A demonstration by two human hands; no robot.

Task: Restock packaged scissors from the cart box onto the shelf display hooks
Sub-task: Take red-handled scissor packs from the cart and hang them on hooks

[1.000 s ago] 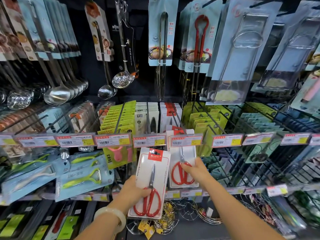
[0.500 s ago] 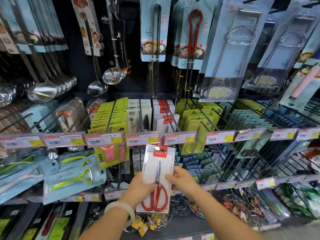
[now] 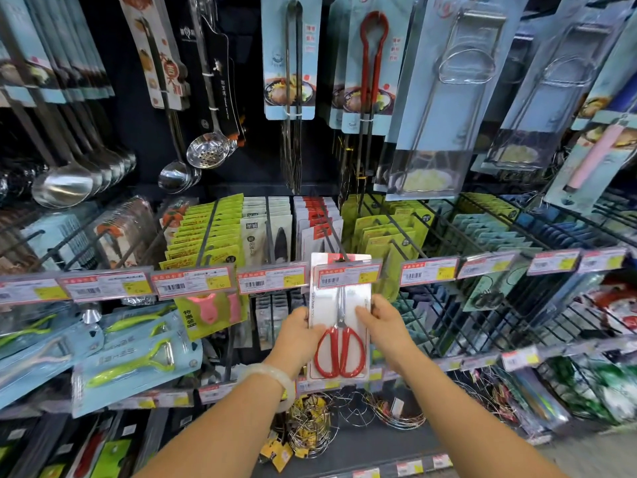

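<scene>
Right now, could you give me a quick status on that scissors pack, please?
Left hand and right hand both grip the scissors pack. Pack top up at the hook, behind the price tag. Nothing else blocking.

Hung along the upper row: steel ladles [image 3: 63, 188], a perforated steel skimmer [image 3: 208, 154], red-handled tongs on a blue card [image 3: 370, 63] and wire plate lifters in clear blister packs [image 3: 444, 98]. Lower left, lay tilted: lime-green peelers in pale blue packs [image 3: 134, 369]. Clipped across the rail: white-and-yellow price tags [image 3: 193, 282]. Heaped on the bottom shelf: round wire racks [image 3: 348, 405].
</scene>
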